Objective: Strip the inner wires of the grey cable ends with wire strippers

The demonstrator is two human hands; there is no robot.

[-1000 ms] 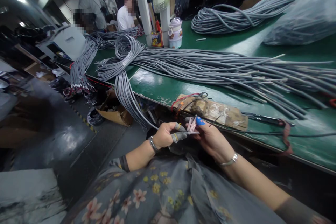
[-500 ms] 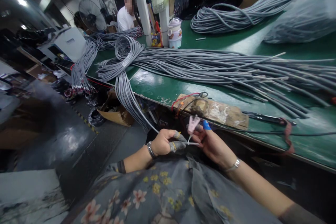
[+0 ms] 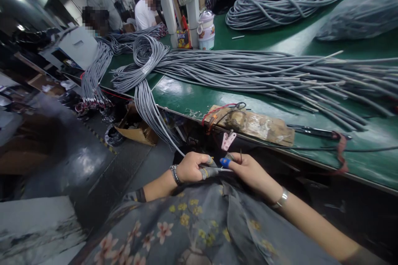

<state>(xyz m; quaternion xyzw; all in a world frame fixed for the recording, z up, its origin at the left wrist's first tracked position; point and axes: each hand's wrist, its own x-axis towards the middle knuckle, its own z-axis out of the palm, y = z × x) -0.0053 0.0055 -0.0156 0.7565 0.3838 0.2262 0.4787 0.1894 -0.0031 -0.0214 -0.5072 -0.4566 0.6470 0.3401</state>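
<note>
My left hand (image 3: 193, 167), with grey fingertip covers and a metal watch, is closed around the end of a grey cable (image 3: 178, 148). That cable runs up and left to a hanging bundle (image 3: 151, 109) at the bench edge. A thin white length (image 3: 224, 169) sticks out of my left fingers toward my right hand (image 3: 248, 170). The right thumb wears a blue cover and presses against the covered index finger at the white end, so that hand is closed. Just above it a pink clothes peg (image 3: 228, 140) hangs by the bench edge, apart from my fingers.
A wooden block (image 3: 255, 128) with wires lies along the edge of the green bench (image 3: 174, 93). Behind it spread long grey cables (image 3: 242, 68). A lidded cup (image 3: 206, 31) stands by a post. Another person (image 3: 144, 14) sits at the far end. An open carton (image 3: 137, 130) is on the floor.
My right hand has turned over, palm down, away from the pink peg, and its thumb and finger have closed at the white end. My left hand keeps its hold. The view has shifted slightly.
</note>
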